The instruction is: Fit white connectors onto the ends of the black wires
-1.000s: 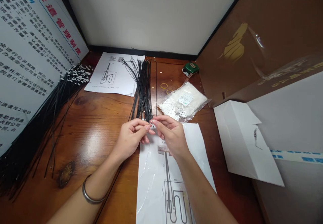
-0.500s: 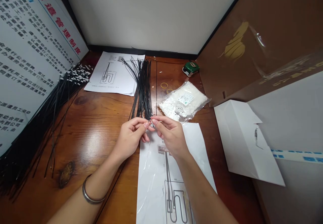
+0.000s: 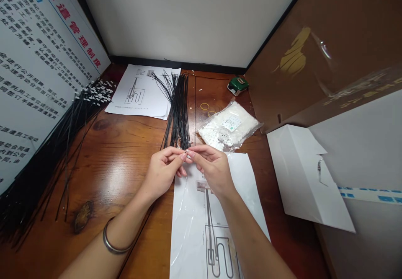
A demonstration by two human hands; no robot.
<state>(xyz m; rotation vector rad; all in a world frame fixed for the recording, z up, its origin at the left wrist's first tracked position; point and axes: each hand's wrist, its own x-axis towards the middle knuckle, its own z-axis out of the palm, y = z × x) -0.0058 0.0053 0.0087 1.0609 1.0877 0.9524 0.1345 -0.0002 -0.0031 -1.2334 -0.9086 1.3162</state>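
Note:
My left hand (image 3: 165, 168) is closed, its thumb and forefinger pinching what appears to be the end of a thin black wire. Fingertip to fingertip with it, my right hand (image 3: 212, 166) pinches a tiny whitish piece, probably a connector; the fingers mostly cover it. Just beyond the hands lies a bundle of black wires (image 3: 179, 111). A clear bag of small white pieces (image 3: 230, 126) rests beyond my right hand. Under both hands is a plastic-covered drawing sheet (image 3: 188, 228) showing a looped wire layout.
At the left, a large pile of black wires (image 3: 34, 187) with white ends leans by a printed board (image 3: 37, 61). More drawing sheets (image 3: 135, 99) lie at the back. A green tape measure (image 3: 238, 85), yellow rubber bands (image 3: 204, 107) and a white folded box (image 3: 304, 174) are also there.
The fingertips have pressed slightly closer together over the small piece. Otherwise the hands and the things on the table stay in place.

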